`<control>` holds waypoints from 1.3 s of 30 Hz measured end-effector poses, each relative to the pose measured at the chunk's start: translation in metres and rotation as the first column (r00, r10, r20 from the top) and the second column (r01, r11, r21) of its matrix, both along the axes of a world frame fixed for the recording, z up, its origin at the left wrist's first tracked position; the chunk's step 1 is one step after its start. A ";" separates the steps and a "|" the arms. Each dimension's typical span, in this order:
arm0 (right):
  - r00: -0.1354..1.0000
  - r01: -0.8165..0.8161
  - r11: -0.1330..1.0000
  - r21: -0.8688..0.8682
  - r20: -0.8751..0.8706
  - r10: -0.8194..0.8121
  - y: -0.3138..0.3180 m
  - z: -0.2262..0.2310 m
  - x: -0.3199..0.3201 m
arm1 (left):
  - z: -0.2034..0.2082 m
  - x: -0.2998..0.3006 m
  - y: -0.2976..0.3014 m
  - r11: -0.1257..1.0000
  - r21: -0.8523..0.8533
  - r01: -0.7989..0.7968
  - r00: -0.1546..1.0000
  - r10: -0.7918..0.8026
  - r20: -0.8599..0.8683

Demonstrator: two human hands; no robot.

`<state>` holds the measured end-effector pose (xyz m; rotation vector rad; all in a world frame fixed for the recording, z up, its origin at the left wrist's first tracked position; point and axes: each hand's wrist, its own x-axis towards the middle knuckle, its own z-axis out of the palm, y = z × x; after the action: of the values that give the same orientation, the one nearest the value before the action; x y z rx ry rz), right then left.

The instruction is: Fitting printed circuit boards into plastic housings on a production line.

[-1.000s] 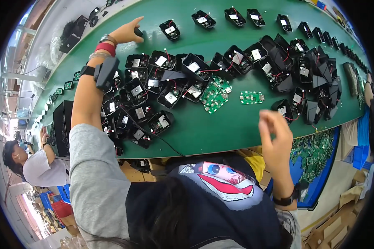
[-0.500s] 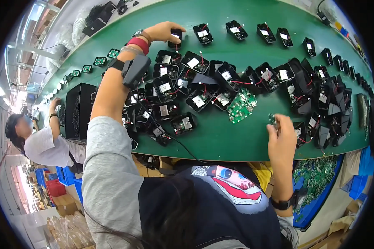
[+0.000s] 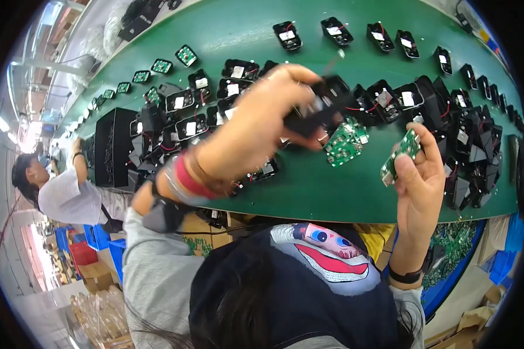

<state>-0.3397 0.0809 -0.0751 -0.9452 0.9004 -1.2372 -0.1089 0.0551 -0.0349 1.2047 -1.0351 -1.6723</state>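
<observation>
My left hand [image 3: 262, 113], smeared by motion, grips a black plastic housing [image 3: 335, 94] over the middle of the table. In my right hand [image 3: 420, 180] a green circuit board [image 3: 400, 156] is pinched between thumb and fingers, tilted, with its component side showing. Between the hands lies a small pile of green circuit boards [image 3: 347, 143] on the green table [image 3: 308, 195]. Open black housings with white-labelled parts and red wires [image 3: 384, 96] crowd behind and beside the hands; my left arm hides some of them.
A spaced row of open housings [image 3: 335, 32] runs along the far side. Housings fitted with boards [image 3: 161, 66] line the far left. A large black bin [image 3: 113, 148] stands left, near another person [image 3: 70, 186]. A blue tray of boards [image 3: 451, 256] sits below the table's right edge.
My left hand has brought a housing from the far row toward the middle. My right hand has risen slightly and turned, showing its circuit board more fully.
</observation>
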 end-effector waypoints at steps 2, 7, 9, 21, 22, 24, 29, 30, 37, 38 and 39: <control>0.982 -0.075 0.997 0.032 0.178 0.068 -0.006 0.003 0.010 | -0.004 -0.022 0.021 0.985 0.168 -0.034 0.979 0.066 -0.192; 0.993 0.068 0.997 0.047 0.090 -0.072 -0.010 0.002 0.036 | -0.041 -0.038 0.035 0.988 0.119 -0.098 0.854 0.145 -0.500; 0.995 -0.035 0.999 -0.008 -0.091 0.034 -0.012 -0.006 0.028 | -0.056 -0.037 0.034 0.996 0.057 -0.072 0.875 0.091 -0.475; 0.990 -0.138 0.990 0.041 0.048 0.136 0.009 0.004 0.026 | -0.061 -0.054 0.039 0.864 -0.497 0.082 0.972 0.042 0.233; 0.993 -0.119 0.992 0.050 -0.006 0.119 0.010 0.004 0.028 | -0.059 -0.054 0.041 0.887 -0.455 0.081 0.981 0.010 0.195; 0.992 -0.092 0.996 0.003 -0.087 0.092 0.014 0.007 0.034 | -0.060 -0.055 0.044 0.876 -0.480 0.050 0.979 0.052 0.198; 0.969 -0.062 0.993 -0.100 -0.244 0.036 0.020 0.010 0.036 | -0.065 -0.048 0.042 0.779 -0.623 0.071 0.958 0.122 0.261; 0.966 -0.048 0.994 -0.094 -0.256 0.023 0.021 0.009 0.037 | -0.066 -0.048 0.043 0.779 -0.623 0.072 0.959 0.118 0.259; 0.937 0.023 0.981 -0.191 -0.337 -0.088 0.033 0.003 0.044 | -0.068 -0.054 0.044 0.836 -0.545 0.064 0.968 0.081 0.237; 0.937 0.023 0.981 -0.191 -0.337 -0.087 0.034 0.002 0.044 | -0.066 -0.054 0.045 0.873 -0.477 0.097 0.967 0.030 0.253; 0.932 0.039 0.975 -0.219 -0.343 -0.115 0.035 0.001 0.044 | -0.064 -0.054 0.045 0.873 -0.478 0.097 0.967 0.031 0.253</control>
<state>-0.2952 0.1161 -0.0740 -1.3430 1.1126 -1.2673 -0.1624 0.1002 -0.0993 1.0745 -1.5361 -1.1863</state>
